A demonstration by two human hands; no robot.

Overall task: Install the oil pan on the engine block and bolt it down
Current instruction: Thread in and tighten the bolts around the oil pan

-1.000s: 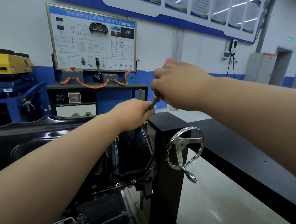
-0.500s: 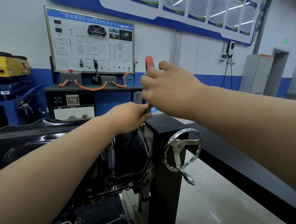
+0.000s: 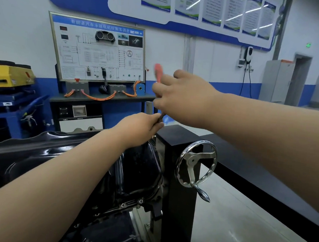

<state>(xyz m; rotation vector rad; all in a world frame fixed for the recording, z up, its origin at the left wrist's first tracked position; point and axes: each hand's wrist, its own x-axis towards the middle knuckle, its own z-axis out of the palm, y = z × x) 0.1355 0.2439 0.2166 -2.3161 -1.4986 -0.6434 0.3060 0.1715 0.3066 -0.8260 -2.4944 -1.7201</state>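
Black oil pan (image 3: 139, 168) lies just left of the stand's handwheel (image 3: 196, 164), with bolts (image 3: 140, 201) along its near rim. Above and left of the handwheel, the left hand (image 3: 141, 127) curls round the shaft of a red-handled tool (image 3: 158, 72). The right hand (image 3: 182, 98) grips the handle.

The oil pan (image 3: 139, 168) at lower centre is glossy black metal with bright metal bolts (image 3: 140, 201). Right of it, the handwheel (image 3: 191, 161) is polished chrome on a matt black post (image 3: 179, 215). The tool (image 3: 158, 72), upper middle, has a red-orange plastic-looking handle
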